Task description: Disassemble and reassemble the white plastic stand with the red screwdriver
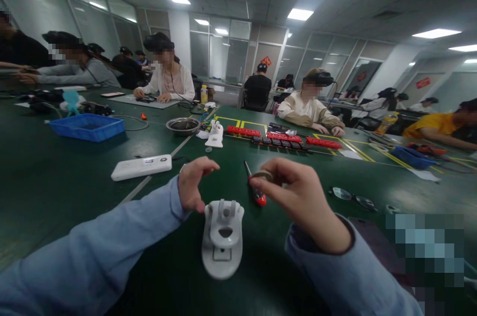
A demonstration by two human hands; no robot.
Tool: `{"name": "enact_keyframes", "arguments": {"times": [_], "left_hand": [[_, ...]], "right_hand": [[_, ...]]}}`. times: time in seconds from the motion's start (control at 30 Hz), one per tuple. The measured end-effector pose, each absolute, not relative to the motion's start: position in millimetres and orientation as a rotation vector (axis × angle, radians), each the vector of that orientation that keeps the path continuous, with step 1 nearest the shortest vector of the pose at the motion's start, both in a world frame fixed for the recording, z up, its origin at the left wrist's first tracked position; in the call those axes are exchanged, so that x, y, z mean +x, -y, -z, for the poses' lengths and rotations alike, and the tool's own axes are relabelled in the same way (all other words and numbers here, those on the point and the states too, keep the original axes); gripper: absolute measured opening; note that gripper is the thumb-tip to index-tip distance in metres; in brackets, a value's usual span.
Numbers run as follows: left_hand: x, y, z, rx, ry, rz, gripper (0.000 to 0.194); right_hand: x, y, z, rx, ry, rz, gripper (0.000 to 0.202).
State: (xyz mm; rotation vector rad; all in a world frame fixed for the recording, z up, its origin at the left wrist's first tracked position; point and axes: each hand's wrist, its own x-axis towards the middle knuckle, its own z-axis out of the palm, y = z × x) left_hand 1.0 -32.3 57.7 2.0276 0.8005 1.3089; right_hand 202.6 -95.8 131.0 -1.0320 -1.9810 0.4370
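A white plastic piece [222, 256] with a rounded oval base and a raised upper part lies in front of me on the green table. My left hand [194, 183] is by its upper left edge, thumb and fingers apart and nothing between them. Whether the thumb touches the piece I cannot tell. Between thumb and fingers my right hand [294, 184] pinches a small flat round disc [264, 175], greyish brown and seen nearly edge-on. Just beneath and left of that hand, a screwdriver [260, 198] with a red and black handle rests on the table, its shaft pointing away from me.
A white power-bank-like box [141, 167] lies left. Farther off are a metal bowl [182, 126], a blue tray [87, 127], another white plastic piece [215, 135] and red strips [283, 137]. Glasses [353, 197] lie right. Several people sit at tables around.
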Motion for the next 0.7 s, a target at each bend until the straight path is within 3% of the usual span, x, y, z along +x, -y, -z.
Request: {"name": "enact_keyframes", "arguments": {"times": [0.13,0.23,0.33,0.5,0.7], "left_hand": [[-11,14,-25,2.844,-0.537,-0.647,0.09],[-5,18,-23,2.97,-0.507,-0.333,0.059],[1,22,-26,2.881,-0.73,-0.36,0.029],[8,25,-31,2.447,-1.457,-0.374,0.046],[12,26,-41,2.32,-1.513,-0.381,0.045]], "right_hand": [[225,86,-137,-1.16,1.92,-0.606,0.021],[232,82,-135,-1.196,2.016,-0.639,0.018],[228,80,-129,-1.228,2.114,-0.835,0.013],[210,69,-106,-1.31,2.292,-0.937,0.012],[195,47,-77,-1.332,2.299,-0.584,0.009]]}}
